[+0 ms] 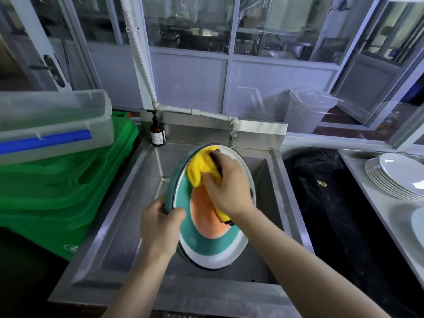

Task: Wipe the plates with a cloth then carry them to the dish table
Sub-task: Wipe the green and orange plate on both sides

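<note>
You are standing at a steel sink (128, 203), looking down at your two bare hands over the basin. Your left hand (160, 226) grips the left edge of a large round plate (206, 246), thumb curled over the front rim and fingers wrapped behind it. The plate is tilted up on edge above the basin, its face turned toward you and to the right. It has a white rim, a teal band and an orange centre.

Your right hand (229, 189) presses a yellow cloth (200, 167) against the upper face of the plate, fingers curled round the bunched fabric. Most of the cloth sticks out above and to the left of your knuckles; a dark-edged corner hangs out below your wrist.

A tap (232, 134) hangs just behind the top edge of the plate, fed by a white pipe (197, 112) that runs along the back wall. A brown pump bottle (157, 131) stands on the back left corner of the sink.

To your left, green bins (68, 187) sit stacked beside the sink, with a clear plastic box (52, 120) resting on top of them. To your right, a bin lined with a black bag (321, 203) stands just beside the sink. Beyond it, on a steel table (358, 161) at the far right, is a stack of white plates (394, 177), with the edge of another white dish (418, 223) nearer to you. Glass partitions fill the background.
</note>
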`<state>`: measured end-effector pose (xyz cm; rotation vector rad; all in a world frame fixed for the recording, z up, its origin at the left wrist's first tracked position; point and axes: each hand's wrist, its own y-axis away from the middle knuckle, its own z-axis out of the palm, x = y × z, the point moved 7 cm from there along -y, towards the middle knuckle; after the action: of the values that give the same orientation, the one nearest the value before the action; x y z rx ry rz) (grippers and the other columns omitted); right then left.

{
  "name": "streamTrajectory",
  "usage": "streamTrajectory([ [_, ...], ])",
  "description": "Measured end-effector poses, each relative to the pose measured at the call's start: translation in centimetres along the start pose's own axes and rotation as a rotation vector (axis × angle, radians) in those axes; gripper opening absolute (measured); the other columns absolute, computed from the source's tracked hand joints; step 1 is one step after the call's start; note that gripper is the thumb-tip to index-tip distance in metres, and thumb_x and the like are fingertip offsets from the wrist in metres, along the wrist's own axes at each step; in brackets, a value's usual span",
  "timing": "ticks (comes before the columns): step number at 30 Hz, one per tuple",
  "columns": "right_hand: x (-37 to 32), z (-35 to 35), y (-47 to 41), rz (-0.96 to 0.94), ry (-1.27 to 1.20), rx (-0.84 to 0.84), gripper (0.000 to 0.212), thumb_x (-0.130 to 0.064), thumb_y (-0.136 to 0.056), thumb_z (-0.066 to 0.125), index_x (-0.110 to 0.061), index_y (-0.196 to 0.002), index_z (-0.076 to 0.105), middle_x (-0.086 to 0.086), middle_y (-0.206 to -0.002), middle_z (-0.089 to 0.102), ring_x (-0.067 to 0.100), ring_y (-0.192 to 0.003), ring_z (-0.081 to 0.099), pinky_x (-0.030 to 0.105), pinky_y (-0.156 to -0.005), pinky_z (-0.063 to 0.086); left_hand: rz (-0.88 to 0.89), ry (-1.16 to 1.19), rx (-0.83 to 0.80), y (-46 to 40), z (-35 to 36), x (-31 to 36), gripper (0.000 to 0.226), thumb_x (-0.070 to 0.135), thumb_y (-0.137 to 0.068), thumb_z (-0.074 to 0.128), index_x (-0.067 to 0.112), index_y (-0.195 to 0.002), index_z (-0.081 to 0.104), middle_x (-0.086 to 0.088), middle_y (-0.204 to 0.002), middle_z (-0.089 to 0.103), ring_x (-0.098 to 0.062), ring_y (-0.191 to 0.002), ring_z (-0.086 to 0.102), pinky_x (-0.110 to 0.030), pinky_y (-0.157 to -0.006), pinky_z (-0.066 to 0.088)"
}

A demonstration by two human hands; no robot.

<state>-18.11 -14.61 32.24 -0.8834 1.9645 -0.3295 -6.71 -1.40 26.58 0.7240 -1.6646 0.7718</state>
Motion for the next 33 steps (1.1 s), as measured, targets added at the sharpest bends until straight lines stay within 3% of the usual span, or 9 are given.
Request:
streamTrajectory([
  [4, -1.8, 2.0, 2.7, -0.339, 0.074, -0.208, 0.049, -0.018, -0.070, 0.067, -0.014, -0.118, 0.063, 0.002, -0.116, 0.065, 0.019, -0.100, 0.054, 0.027, -0.087, 0.037, -0.091, 0.112, 0.001, -0.4, -0.1, -1.3, 0.017, 0.019, -0.051, 0.056, 0.006, -0.058, 0.048, 0.000, -0.048, 0.039, -0.016, -0.050, 0.034, -0.029, -0.049, 0.027],
  [10, 6.6, -1.0, 0.8, 0.385, 0.086, 0.036, 0.032, -0.016, -0.086, 0.062, -0.014, -0.117, 0.061, 0.007, -0.111, 0.062, 0.030, -0.103, 0.057, 0.038, -0.090, 0.044, 0.000, 0.097, 0.000, -0.5, -0.2, -0.3, 0.046, 0.049, -0.053, 0.061, 0.004, -0.061, 0.054, 0.003, -0.049, 0.048, -0.011, -0.049, 0.041, -0.026, -0.050, 0.031],
  [14, 1.4, 1.5, 2.3, 0.055, 0.019, -0.123, 0.031, -0.011, -0.074, 0.064, -0.013, -0.105, 0.063, 0.006, -0.101, 0.066, 0.029, -0.093, 0.058, 0.039, -0.082, 0.046, 0.028, 0.067, 0.054, -0.8, 0.0, 0.2, 0.030, 0.056, -0.065, 0.059, 0.028, -0.052, 0.058, 0.011, -0.038, 0.044, -0.004, -0.037, 0.036, -0.015, -0.039, 0.025],
  [17, -1.7, 3.1, 5.2, -0.137, -0.038, -0.277, 0.044, -0.013, -0.072, 0.072, -0.015, -0.115, 0.063, 0.001, -0.110, 0.067, 0.021, -0.100, 0.056, 0.033, -0.087, 0.043, -0.059, 0.133, 0.117, -1.7, -0.3, -0.9, 0.019, 0.057, -0.067, 0.061, 0.040, -0.063, 0.069, 0.012, -0.049, 0.061, -0.001, -0.048, 0.053, -0.031, -0.055, 0.044],
  [20, -1.4, 2.9, 6.1, -0.184, -0.107, -0.347, 0.046, -0.018, -0.074, 0.076, -0.013, -0.119, 0.065, 0.002, -0.118, 0.065, 0.016, -0.110, 0.054, 0.026, -0.095, 0.038, -0.083, 0.139, 0.142, -2.0, -0.6, -1.5, 0.028, 0.063, -0.063, 0.059, 0.037, -0.064, 0.068, 0.009, -0.051, 0.062, -0.008, -0.049, 0.053, -0.039, -0.057, 0.045],
  [23, 1.3, 2.9, 5.2, -0.018, -0.096, -0.407, 0.048, -0.016, -0.075, 0.075, -0.014, -0.122, 0.064, 0.002, -0.123, 0.057, 0.016, -0.113, 0.053, 0.023, -0.099, 0.039, -0.045, 0.066, 0.139, -1.8, -0.8, -1.2, 0.029, 0.066, -0.065, 0.055, 0.039, -0.062, 0.064, 0.014, -0.050, 0.059, -0.001, -0.042, 0.048, -0.032, -0.051, 0.038],
  [26, 4.8, 1.3, 3.5, 0.363, -0.060, -0.190, 0.031, -0.020, -0.083, 0.067, -0.019, -0.115, 0.064, -0.007, -0.109, 0.050, 0.018, -0.106, 0.057, 0.023, -0.090, 0.040, -0.036, 0.085, 0.108, -1.3, -0.5, -0.9, 0.037, 0.065, -0.064, 0.054, 0.029, -0.059, 0.060, 0.012, -0.044, 0.051, -0.002, -0.040, 0.042, -0.030, -0.051, 0.032],
  [28, 4.8, 1.1, 3.4, 0.427, -0.029, -0.116, 0.024, -0.027, -0.087, 0.063, -0.024, -0.111, 0.063, -0.008, -0.106, 0.049, 0.017, -0.101, 0.057, 0.023, -0.088, 0.040, -0.033, 0.089, 0.108, -1.1, -0.4, -0.8, 0.041, 0.066, -0.063, 0.055, 0.025, -0.059, 0.057, 0.010, -0.044, 0.050, -0.002, -0.040, 0.041, -0.030, -0.051, 0.032],
  [33, -1.9, 3.7, 6.6, -0.059, -0.109, -0.319, 0.046, -0.028, -0.077, 0.068, -0.016, -0.121, 0.060, 0.004, -0.113, 0.055, 0.016, -0.105, 0.052, 0.017, -0.090, 0.038, -0.066, 0.095, 0.136, -1.9, -0.6, -1.3, 0.027, 0.065, -0.062, 0.056, 0.039, -0.061, 0.067, 0.011, -0.053, 0.064, -0.010, -0.052, 0.055, -0.036, -0.058, 0.045],
])
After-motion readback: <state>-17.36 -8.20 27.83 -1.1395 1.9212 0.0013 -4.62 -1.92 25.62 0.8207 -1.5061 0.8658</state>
